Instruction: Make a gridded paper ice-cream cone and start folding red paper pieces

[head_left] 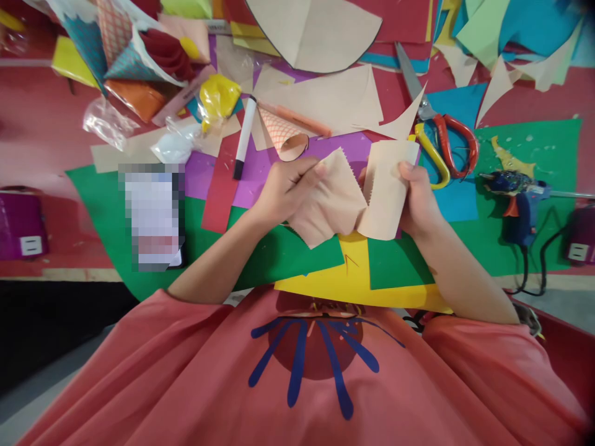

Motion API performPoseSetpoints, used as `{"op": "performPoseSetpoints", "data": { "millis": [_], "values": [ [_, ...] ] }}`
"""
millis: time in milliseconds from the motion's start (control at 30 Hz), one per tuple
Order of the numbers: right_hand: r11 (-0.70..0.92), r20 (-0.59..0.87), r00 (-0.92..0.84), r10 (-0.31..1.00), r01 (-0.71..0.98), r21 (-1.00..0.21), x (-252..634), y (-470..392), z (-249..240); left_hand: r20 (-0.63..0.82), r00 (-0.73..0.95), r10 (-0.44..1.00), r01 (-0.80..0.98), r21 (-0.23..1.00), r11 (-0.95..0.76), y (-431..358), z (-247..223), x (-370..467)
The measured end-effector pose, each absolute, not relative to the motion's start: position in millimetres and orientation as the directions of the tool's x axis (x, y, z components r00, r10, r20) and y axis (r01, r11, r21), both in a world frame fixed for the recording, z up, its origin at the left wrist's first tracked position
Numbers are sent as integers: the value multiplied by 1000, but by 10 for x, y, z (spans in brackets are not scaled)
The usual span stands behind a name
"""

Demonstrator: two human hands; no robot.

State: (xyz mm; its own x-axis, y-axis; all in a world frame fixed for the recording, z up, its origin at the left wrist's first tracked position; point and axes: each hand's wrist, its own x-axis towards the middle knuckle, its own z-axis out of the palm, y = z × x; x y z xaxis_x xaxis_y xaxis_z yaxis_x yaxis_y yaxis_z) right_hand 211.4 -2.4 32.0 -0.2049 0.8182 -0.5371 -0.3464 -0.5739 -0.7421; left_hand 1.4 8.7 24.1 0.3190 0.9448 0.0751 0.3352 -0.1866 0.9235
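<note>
Both my hands hold one piece of beige paper [337,201] with zigzag-cut edges, lifted just above the table. My left hand [286,186] pinches its left flap between thumb and fingers. My right hand [418,198] grips the right part, which is curled into a loose roll [388,189]. The paper bends in a fold between the two hands. Under it lie green [279,254], yellow [353,272] and purple [334,152] sheets.
Scissors with red and yellow handles [441,139] lie just beyond my right hand. A blue glue gun [515,198] with a cord rests at the right. A marker [244,136], an orange pen [297,118], a patterned paper cone [281,136], a phone [153,217] and many paper scraps cover the table.
</note>
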Motion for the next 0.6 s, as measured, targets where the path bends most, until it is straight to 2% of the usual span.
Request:
{"op": "performPoseSetpoints", "data": {
  "millis": [100,267,467,600],
  "values": [
    [-582,-544,-207,813,-318,-749,2124,-24,355,15,380,925,312,939,-144,118,257,-10],
    [-585,-486,-336,806,-337,-737,2147,-40,329,-92,575,813,314,942,-115,166,305,-73],
    [-575,-488,-309,816,-343,-743,2209,-18,283,-86,477,875,342,935,-94,193,258,-78],
    [-537,-463,-296,836,-261,-802,2243,-6,298,-88,383,919,375,925,-68,205,238,-99]
  ]
}}
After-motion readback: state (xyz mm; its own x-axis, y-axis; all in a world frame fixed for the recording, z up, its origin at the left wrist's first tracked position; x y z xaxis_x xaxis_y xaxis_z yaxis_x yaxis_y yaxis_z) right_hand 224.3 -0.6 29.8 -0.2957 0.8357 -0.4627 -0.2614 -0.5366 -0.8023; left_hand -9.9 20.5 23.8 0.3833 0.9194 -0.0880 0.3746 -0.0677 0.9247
